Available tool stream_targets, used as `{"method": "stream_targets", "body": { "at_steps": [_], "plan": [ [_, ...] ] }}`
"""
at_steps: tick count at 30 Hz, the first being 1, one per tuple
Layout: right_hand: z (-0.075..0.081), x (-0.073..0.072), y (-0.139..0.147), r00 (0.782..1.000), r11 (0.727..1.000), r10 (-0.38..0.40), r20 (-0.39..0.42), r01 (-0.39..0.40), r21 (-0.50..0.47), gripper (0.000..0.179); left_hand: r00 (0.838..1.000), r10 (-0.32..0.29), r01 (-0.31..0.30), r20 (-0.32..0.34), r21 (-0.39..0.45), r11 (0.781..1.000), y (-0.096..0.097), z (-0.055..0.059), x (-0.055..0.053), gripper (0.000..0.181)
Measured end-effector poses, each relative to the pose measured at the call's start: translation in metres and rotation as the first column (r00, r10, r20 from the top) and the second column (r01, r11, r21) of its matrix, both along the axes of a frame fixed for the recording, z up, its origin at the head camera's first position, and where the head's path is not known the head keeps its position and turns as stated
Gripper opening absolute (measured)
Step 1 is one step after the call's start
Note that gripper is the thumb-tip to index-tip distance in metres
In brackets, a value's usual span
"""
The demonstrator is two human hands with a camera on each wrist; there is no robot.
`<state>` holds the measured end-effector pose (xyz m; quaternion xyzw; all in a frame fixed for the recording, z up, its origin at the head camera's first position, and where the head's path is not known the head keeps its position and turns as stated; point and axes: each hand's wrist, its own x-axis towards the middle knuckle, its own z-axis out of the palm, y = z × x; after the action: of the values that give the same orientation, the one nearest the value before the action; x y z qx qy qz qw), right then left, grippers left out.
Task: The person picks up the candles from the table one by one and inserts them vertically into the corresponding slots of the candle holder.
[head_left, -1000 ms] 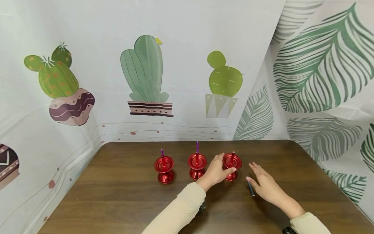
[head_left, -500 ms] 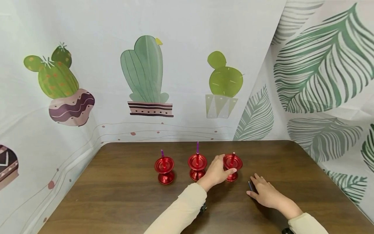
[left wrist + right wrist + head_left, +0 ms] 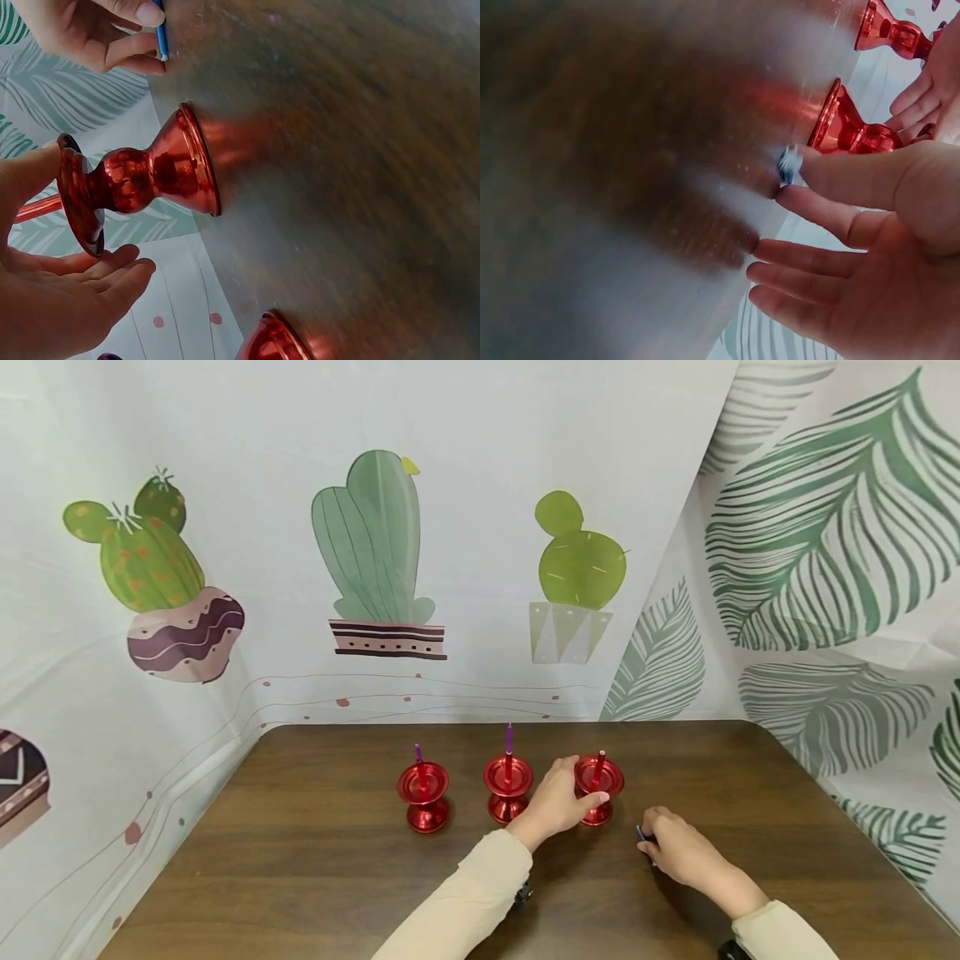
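Three shiny red candle holders stand in a row on the table. My left hand [image 3: 557, 802] holds the right-hand candle holder [image 3: 124, 180] by its dish, thumb on one side of the rim and fingers on the other. A bare red stem [image 3: 599, 766] rises from that dish. To the right, low over the tabletop, my right hand [image 3: 681, 850] pinches a thin blue candle [image 3: 161, 34] between thumb and index finger. The other fingers reach down close to the wood in the right wrist view. Most of the candle is hidden by the hand in the head view.
The middle candle holder [image 3: 508, 777] bears an upright purple candle [image 3: 509, 737]. A shorter-looking purple candle [image 3: 418, 752] stands in the left candle holder [image 3: 423, 785]. Behind the brown wooden table [image 3: 315, 860] hangs a white cloth [image 3: 480, 527] printed with cacti and leaves.
My right hand has come down over the blue candle on the tabletop, and its thumb and index finger have closed on it. The left hand has stayed at the right-hand holder.
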<state>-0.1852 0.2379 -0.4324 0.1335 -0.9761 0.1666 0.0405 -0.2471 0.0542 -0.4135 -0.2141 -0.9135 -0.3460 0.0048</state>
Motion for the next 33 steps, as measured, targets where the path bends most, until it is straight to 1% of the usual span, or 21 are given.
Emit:
{"method": "stream_targets", "body": {
  "at_steps": [3,6,11,15,20,24,25,28,31,32,33],
  "plan": [
    [-0.001,-0.002,-0.001,0.998,1.0,-0.004,-0.055,0.005,0.026,0.024,1.0,-0.004,0.004,-0.01,-0.004,1.0,0.0,0.0,0.0,0.07],
    [-0.001,-0.002,-0.001,0.997,0.999,-0.009,-0.08,0.012,0.047,0.025,1.0,-0.007,0.007,-0.023,-0.01,1.0,0.0,0.0,0.0,0.07],
    [0.0,-0.002,0.001,0.998,0.997,-0.007,-0.056,0.012,0.082,0.024,0.999,-0.011,0.009,-0.04,-0.04,0.999,0.0,0.0,0.0,0.07],
    [0.002,-0.004,0.004,0.999,0.997,-0.033,-0.04,0.036,0.065,0.022,0.998,-0.018,0.015,-0.055,-0.058,0.998,0.0,0.001,0.0,0.07],
    [0.009,-0.011,0.008,0.994,0.995,-0.095,-0.053,0.094,-0.031,0.014,0.998,-0.02,0.016,-0.055,-0.06,0.998,0.0,0.001,0.001,0.07],
    [0.021,-0.019,0.007,0.983,0.982,-0.138,-0.12,0.12,-0.148,0.009,0.998,-0.018,0.015,-0.056,-0.062,0.998,-0.001,0.001,0.001,0.07],
    [0.024,-0.021,0.005,0.978,0.977,-0.147,-0.148,0.12,-0.177,0.008,0.998,-0.019,0.016,-0.057,-0.062,0.998,-0.001,0.001,0.0,0.07],
    [0.035,-0.027,-0.001,0.955,0.959,-0.158,-0.252,0.088,-0.269,0.005,0.998,-0.02,0.015,-0.063,-0.068,0.998,-0.002,0.001,0.0,0.07],
    [0.045,-0.033,-0.009,0.93,0.931,-0.141,-0.338,0.008,-0.365,0.005,0.998,-0.021,0.016,-0.067,-0.073,0.997,-0.002,0.002,0.0,0.07],
    [0.048,-0.035,-0.012,0.928,0.918,-0.13,-0.35,-0.02,-0.396,0.005,0.998,-0.022,0.017,-0.067,-0.074,0.997,-0.002,0.001,0.0,0.07],
    [0.051,-0.037,-0.015,0.929,0.901,-0.12,-0.349,-0.046,-0.431,0.006,0.997,-0.023,0.018,-0.067,-0.074,0.997,-0.002,0.001,0.0,0.07]
  ]
}}
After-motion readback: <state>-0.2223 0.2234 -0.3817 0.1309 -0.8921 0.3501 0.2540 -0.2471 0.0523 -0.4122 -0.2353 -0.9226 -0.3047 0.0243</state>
